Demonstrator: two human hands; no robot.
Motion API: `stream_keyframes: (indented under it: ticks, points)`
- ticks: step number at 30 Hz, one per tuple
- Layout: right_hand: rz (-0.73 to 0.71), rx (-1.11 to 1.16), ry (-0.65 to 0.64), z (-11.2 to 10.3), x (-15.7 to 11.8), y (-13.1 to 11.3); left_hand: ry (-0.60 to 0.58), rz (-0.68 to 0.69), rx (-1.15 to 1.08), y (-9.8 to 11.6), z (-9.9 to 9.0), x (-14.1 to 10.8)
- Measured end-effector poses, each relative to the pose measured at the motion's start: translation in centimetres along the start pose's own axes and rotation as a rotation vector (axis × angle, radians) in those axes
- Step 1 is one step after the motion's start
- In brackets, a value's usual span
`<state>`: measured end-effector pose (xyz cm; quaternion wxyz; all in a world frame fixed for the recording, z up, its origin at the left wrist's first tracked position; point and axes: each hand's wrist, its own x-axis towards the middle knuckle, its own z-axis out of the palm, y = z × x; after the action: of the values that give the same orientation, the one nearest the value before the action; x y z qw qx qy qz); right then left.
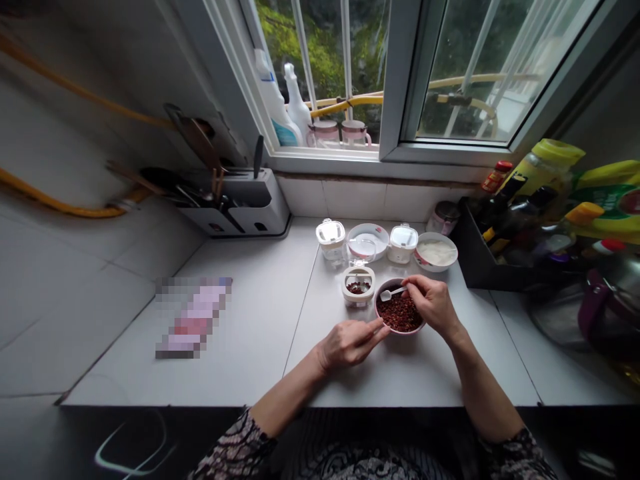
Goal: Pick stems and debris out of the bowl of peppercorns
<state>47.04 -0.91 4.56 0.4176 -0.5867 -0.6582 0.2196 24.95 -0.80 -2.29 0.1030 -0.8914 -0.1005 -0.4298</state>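
A white tiled counter runs beneath a white-framed window with metal bars and green foliage beyond it. Two white plastic bottles and two small pink-lidded glass jars stand on the sill. To the left, against the wall, sits a grey plastic knife-and-utensil caddy, packed with handles. To the right, a black rectangular tray holds dark glass bottles. A flat pink packet lies on the counter, too blurred to read.

Nearer the person, two square clear containers with white flip-up lids stand at the back, beside a white bowl and a white bowl of pale paste. In front of them, a matching square container stands open, with a little dark red spice in its base. Just beside it, a round pink-rimmed bowl sits on the counter between the hands, heaped with coarse red chilli flakes.

The right hand pinches a small white plastic spoon by its handle, the scoop held near the bowl's far rim. The left hand reaches in, its fingers together at the near rim — whether they grip the bowl, you cannot tell.
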Motion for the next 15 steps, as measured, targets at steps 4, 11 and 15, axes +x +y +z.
stream_keyframes:
  ticks: [4, 11, 15]
  points:
    - [-0.049, -0.052, -0.044, 0.48, -0.1, -0.49, -0.007, -0.005, -0.006, 0.02, 0.0, -0.04]
    - [0.107, 0.127, -0.07, -0.06, 0.07, -0.02, -0.002, -0.009, -0.009, 0.04, -0.01, 0.02]
    - [0.16, 0.208, -0.073, -0.23, 0.15, 0.14, 0.004, -0.009, -0.011, 0.02, 0.01, 0.05]
